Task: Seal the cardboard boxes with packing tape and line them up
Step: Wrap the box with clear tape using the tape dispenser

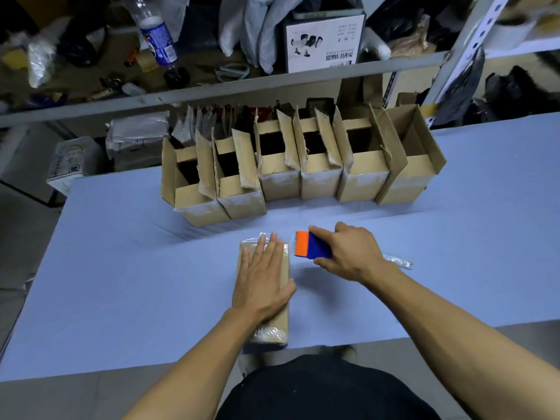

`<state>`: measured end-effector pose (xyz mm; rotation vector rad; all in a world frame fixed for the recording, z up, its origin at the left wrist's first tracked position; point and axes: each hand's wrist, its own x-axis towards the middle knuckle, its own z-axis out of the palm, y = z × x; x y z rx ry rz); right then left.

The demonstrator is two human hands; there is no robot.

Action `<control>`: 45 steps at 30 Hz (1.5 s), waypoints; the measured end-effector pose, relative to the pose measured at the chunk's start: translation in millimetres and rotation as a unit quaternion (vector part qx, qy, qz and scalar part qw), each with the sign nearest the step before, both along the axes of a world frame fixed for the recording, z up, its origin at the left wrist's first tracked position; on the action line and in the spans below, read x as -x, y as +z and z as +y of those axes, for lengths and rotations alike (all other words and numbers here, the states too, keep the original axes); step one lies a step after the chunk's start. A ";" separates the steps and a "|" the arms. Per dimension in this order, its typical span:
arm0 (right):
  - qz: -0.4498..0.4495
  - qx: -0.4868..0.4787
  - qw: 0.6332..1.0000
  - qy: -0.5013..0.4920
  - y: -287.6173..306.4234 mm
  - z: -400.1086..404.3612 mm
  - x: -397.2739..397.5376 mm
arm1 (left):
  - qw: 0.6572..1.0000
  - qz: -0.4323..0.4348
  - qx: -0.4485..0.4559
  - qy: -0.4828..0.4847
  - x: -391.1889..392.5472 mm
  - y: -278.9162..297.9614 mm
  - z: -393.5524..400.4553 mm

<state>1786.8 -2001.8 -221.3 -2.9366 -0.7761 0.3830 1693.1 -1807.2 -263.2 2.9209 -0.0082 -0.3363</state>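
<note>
A closed cardboard box (pixel 266 301) lies flat at the near edge of the blue surface (pixel 121 283), clear tape on both ends. The left hand (pixel 266 277) presses on it, fingers straight. Just right of it, the right hand (pixel 348 253) grips a blue-and-orange tape dispenser (pixel 312 245). Six open boxes (pixel 303 165) stand in a row behind, flaps up.

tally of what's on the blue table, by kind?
Open cardboard boxes: 6, in a row
Taped box under left hand: 1
Orange-and-blue tape dispenser in right hand: 1
Crumpled clear tape scrap: 1
Total: 9
</note>
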 end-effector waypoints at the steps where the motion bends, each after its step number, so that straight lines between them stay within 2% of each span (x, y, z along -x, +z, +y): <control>1: -0.018 0.007 1.000 -0.013 -2.2 16.3 5.1 | 1.000 0.003 -0.002 0.003 0.1 1.1 -1.6; 4: -0.058 0.038 0.996 -0.049 -4.0 49.7 12.4 | 1.000 0.011 -0.005 0.028 -0.3 5.8 -7.3; 8: -0.061 0.042 0.992 -0.097 -8.9 60.2 13.8 | 0.998 0.018 0.010 0.054 -1.8 8.6 -14.6; 12: -0.071 0.049 0.992 -0.097 -8.6 66.9 15.1 | 0.998 0.018 0.022 0.050 -4.1 11.0 -15.8; 19: -0.023 0.027 0.988 -0.150 -29.1 79.4 26.7 | 0.999 0.024 0.040 0.009 9.6 10.1 -6.1; 21: 0.009 -0.004 0.984 -0.176 -34.9 74.6 29.9 | 0.994 0.008 0.111 0.008 8.4 7.2 0.9; 24: 0.070 -0.007 0.982 -0.175 -47.5 68.3 32.2 | 0.961 -0.057 0.267 0.041 14.5 10.0 15.3; 27: 0.121 -0.030 0.975 -0.184 -63.6 62.7 37.4 | 0.936 -0.129 0.289 0.151 24.5 10.4 31.2; 30: 0.210 -0.075 0.961 -0.167 -71.4 58.6 44.4 | 0.902 -0.097 0.319 0.274 22.2 8.1 40.8; 31: 0.213 -0.082 0.958 -0.174 -70.3 57.6 47.0 | 0.885 -0.091 0.337 0.307 20.0 6.5 43.1; 34: 0.087 -0.151 0.956 -0.237 -63.4 55.9 48.2 | 0.824 -0.102 0.389 0.400 14.3 2.8 45.4; 36: 0.035 -0.232 0.929 -0.287 -53.2 60.0 48.5 | 0.803 -0.109 0.403 0.425 11.0 2.8 43.6; 38: 0.048 -0.299 0.905 -0.299 -42.9 67.2 47.1 | 0.785 -0.111 0.421 0.441 5.5 4.3 41.2; 42: 0.080 -0.356 0.879 -0.308 -33.7 85.1 46.8 | 0.762 -0.106 0.446 0.457 -3.0 5.5 37.0; 45: 0.075 -0.345 0.882 -0.313 -30.6 93.9 49.0 | 0.741 -0.114 0.461 0.475 -2.4 4.7 37.3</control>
